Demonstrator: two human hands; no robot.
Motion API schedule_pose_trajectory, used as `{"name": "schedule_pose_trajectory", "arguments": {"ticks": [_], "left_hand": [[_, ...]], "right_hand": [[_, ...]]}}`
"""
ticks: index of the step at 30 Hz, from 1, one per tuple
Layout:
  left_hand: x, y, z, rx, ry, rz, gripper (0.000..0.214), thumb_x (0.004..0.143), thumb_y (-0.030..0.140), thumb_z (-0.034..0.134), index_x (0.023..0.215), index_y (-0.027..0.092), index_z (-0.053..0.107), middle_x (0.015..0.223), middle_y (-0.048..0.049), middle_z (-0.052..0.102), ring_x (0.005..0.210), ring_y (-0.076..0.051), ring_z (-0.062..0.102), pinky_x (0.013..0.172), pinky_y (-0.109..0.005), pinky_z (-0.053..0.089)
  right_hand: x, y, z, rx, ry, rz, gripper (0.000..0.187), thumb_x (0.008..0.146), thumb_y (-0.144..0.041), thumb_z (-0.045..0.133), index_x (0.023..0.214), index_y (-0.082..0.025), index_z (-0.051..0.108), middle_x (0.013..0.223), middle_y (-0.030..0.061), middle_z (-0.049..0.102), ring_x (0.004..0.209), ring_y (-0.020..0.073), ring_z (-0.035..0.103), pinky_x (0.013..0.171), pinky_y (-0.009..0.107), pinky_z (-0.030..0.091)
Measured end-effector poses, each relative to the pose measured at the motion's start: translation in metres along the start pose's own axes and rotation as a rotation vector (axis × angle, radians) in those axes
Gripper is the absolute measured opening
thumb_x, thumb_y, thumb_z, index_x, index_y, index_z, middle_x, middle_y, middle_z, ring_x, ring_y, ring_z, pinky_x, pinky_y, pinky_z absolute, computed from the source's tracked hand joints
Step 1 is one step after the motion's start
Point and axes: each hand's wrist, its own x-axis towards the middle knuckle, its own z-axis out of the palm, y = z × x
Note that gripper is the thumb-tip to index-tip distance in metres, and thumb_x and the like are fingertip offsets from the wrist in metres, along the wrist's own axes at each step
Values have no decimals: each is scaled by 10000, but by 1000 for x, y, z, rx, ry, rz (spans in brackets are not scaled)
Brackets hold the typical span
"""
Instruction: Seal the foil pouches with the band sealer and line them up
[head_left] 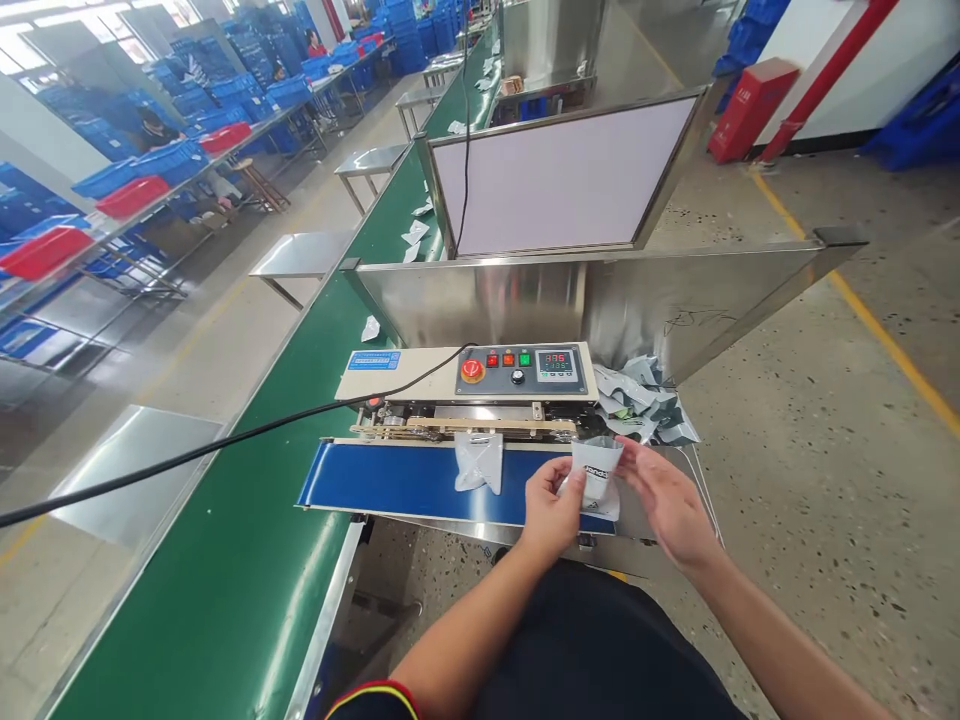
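Note:
My left hand (553,510) is closed on the lower left side of a small white pouch (598,468) with dark print, thumb across its front. My right hand (666,498) has its fingertips at the pouch's upper right corner, seemingly pinching the edge. The pouch is upright at the right end of the blue conveyor belt (405,482). Another white pouch (478,462) lies on that belt, its top edge at the band sealer (409,376). The sealer's panel has a red knob, small buttons and a lit display.
A heap of grey-white pouches (641,400) lies right of the sealer. A black cable (247,437) crosses above the long green conveyor (225,560), where several pouches lie further off. A metal partition (480,300) stands behind the sealer.

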Motion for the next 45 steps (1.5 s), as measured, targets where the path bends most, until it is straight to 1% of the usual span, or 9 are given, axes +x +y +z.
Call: {"name": "schedule_pose_trajectory", "arguments": {"ticks": [8,14,19,27,30,33,36,41,45], "left_hand": [[6,-11,-1,-159,-125,-308,759,701,811,926,955,101,844,821,-88,775,680,-144,605,668,-258,496],[27,-35,20,-13,113,-349,601,681,692,934,715,103,819,605,-17,618,598,-110,443,570,-234,356],[50,-40,22,-60,235,-378,493,641,577,940,724,105,821,579,13,557,573,-97,400,549,-233,322],[51,-30,-21,-163,338,-358,470,700,556,951,780,110,828,671,-53,703,637,-161,606,622,-270,495],[37,-24,-45,-83,446,-245,495,792,581,923,977,124,872,963,-138,833,941,-269,764,872,-368,619],[14,-18,-65,47,628,-67,547,871,610,887,1197,172,853,1272,-173,823,1242,-326,751,1120,-458,582],[-7,-17,-74,112,651,18,589,925,693,811,1213,180,839,1251,-180,823,1197,-323,777,1104,-480,607],[-15,-13,-58,175,555,96,569,979,710,745,1102,164,848,1078,-162,846,983,-281,817,916,-415,674],[-4,-2,-26,332,348,287,385,1084,534,679,1066,187,847,1020,-131,845,948,-253,813,895,-394,673]], "right_hand": [[-13,27,-50,-312,56,65,713,756,-880,842,941,-191,829,882,136,816,820,307,787,732,373,675],[16,48,-65,-295,283,301,463,699,-604,917,858,-181,820,767,111,790,696,272,761,649,352,668],[48,50,-55,-262,264,324,316,736,-468,909,830,-187,801,769,103,784,679,245,756,656,338,685],[75,59,-3,-327,65,337,306,770,-459,922,837,-176,826,791,116,789,719,255,762,673,352,671],[91,40,-15,-390,29,294,375,828,-536,871,964,-186,863,898,127,821,810,292,770,700,383,645],[127,3,-51,-734,212,148,398,958,-517,710,1131,-194,865,942,137,820,881,312,734,765,397,561],[174,-32,-78,-1047,349,70,457,975,-450,652,1246,-133,838,1067,217,805,1003,349,695,825,415,472],[216,-64,-73,-1082,257,61,299,923,-373,688,1025,-143,850,982,199,790,932,314,657,815,397,416],[181,-88,-73,-1050,284,-38,306,966,-368,609,1032,-168,831,896,140,786,881,274,664,864,374,442]]}}
